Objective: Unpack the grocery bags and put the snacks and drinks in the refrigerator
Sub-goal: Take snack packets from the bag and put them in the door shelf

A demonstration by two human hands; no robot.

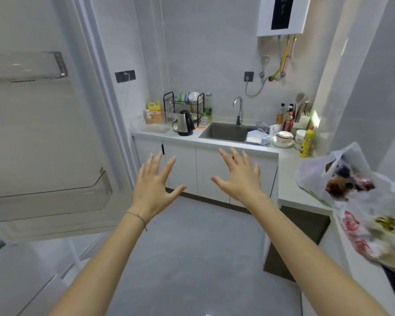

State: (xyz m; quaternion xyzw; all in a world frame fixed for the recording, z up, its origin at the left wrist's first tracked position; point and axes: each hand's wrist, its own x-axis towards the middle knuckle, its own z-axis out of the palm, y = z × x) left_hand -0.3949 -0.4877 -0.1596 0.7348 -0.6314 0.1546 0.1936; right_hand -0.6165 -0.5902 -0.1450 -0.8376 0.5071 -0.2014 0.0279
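Observation:
My left hand and my right hand are stretched out in front of me over the floor, fingers spread, holding nothing. The refrigerator door stands open on the left, with clear door shelves that look bare. Two translucent grocery bags lie on the counter at the right: the farther grocery bag shows dark and red packets inside, and the nearer grocery bag shows red and gold wrappers. Both bags are blurred and well to the right of my right hand.
Straight ahead is a white counter with a sink, a kettle, a dish rack, bottles and bowls. A water heater hangs on the wall. Grey floor lies open below my arms.

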